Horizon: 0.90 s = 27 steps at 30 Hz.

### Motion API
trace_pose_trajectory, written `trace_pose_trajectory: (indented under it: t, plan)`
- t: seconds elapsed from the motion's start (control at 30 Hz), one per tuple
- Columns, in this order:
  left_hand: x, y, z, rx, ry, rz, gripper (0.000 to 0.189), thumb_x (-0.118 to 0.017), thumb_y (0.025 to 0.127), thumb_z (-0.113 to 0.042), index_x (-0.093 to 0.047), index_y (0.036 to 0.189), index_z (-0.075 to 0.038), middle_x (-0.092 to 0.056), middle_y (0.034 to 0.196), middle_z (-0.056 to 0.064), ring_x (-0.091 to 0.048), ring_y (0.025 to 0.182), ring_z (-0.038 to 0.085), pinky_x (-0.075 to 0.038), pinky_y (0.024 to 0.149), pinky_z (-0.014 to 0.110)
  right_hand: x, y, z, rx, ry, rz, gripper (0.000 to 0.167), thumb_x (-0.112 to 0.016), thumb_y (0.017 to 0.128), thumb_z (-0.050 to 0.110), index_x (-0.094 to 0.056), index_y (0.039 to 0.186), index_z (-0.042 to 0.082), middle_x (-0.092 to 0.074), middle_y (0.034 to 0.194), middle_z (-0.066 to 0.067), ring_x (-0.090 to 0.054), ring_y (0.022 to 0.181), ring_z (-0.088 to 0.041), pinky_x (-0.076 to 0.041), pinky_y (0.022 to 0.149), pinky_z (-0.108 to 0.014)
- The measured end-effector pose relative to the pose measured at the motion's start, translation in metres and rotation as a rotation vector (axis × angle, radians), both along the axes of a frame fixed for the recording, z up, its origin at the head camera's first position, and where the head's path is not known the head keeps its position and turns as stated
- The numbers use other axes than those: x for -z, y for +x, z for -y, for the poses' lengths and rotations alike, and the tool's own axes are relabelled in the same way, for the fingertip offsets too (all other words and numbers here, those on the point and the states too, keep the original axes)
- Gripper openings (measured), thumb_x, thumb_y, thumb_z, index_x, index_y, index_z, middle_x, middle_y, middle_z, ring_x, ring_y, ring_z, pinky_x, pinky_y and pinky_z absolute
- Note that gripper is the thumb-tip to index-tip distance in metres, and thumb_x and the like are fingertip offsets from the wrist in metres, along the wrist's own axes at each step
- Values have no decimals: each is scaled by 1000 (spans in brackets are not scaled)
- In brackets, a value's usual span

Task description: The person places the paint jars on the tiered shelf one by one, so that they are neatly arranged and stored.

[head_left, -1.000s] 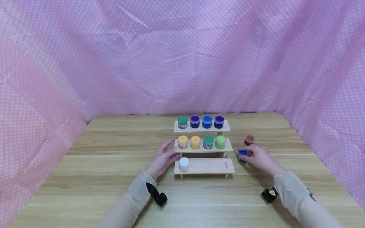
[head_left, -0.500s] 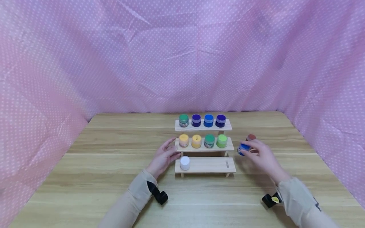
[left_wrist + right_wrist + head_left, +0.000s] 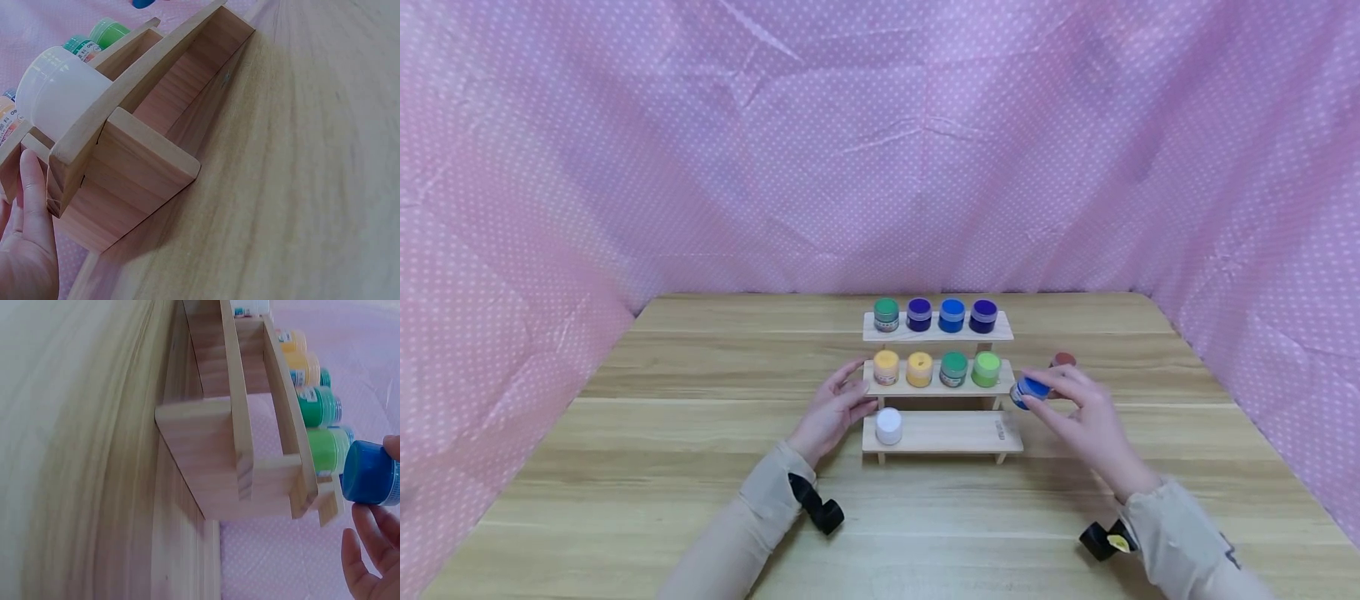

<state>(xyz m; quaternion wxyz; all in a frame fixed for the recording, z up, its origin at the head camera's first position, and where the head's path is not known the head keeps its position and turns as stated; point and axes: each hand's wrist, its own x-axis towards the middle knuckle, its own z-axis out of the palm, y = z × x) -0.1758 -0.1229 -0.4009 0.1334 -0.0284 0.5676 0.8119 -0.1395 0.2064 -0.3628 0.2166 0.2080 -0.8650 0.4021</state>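
Note:
My right hand [image 3: 1086, 417] pinches a blue paint jar [image 3: 1028, 390] between thumb and fingers, tilted, just off the right end of the wooden three-step rack [image 3: 951, 433]. The right wrist view has that blue jar [image 3: 370, 473] beside the rack's ends. At the rack's left side, my left hand [image 3: 829, 417] rests with extended fingers at the ends of the middle and lower shelves. A white jar [image 3: 889, 426] stands at the left of the lowest shelf. Yellow jars [image 3: 919, 370], a green jar [image 3: 953, 369] and a light green jar [image 3: 986, 369] line the middle shelf.
The top shelf [image 3: 895, 336] bears a green jar, a blue jar and two dark purple jars [image 3: 919, 315]. A brown-red jar [image 3: 1063, 359] stands on the table behind my right hand, partly hidden. A pink dotted cloth [image 3: 880, 167] hangs behind the table.
My right hand has lifted the blue jar from the table beside the rack and brought it left toward the rack, tilting it. My left hand stays at the rack's left side.

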Motion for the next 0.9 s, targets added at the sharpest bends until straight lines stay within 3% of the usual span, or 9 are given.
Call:
trace_pose_trajectory:
  t: [0.3, 0.63, 0.9]
  plan:
    - [1, 0, 0, -1, 8, -2, 55, -45, 96, 2, -27, 148, -5, -53, 89, -3, -62, 78, 7, -56, 76, 19, 2, 2, 15, -18, 17, 14, 33, -74, 78, 2, -69, 111, 6, -66, 101, -5, -53, 86, 5, -48, 70, -10]
    - [-1, -1, 1, 13, 0, 0, 56, -44, 96, 2, -25, 148, -4, -50, 88, -3, -61, 78, 7, -55, 77, 19, 2, 3, 40, -145, -26, -7, 33, -75, 76, -2, -70, 108, 4, -65, 104, -4, -56, 89, -1, -49, 75, -9]
    - [-2, 1, 1, 20, 1, -2, 56, -44, 96, 2, -24, 149, -4, -53, 91, -3, -61, 79, 6, -55, 78, 19, 1, 5, 58, -205, -23, 18, 33, -74, 78, 2, -70, 110, 5, -63, 105, -1, -56, 94, -6, -53, 75, -22]
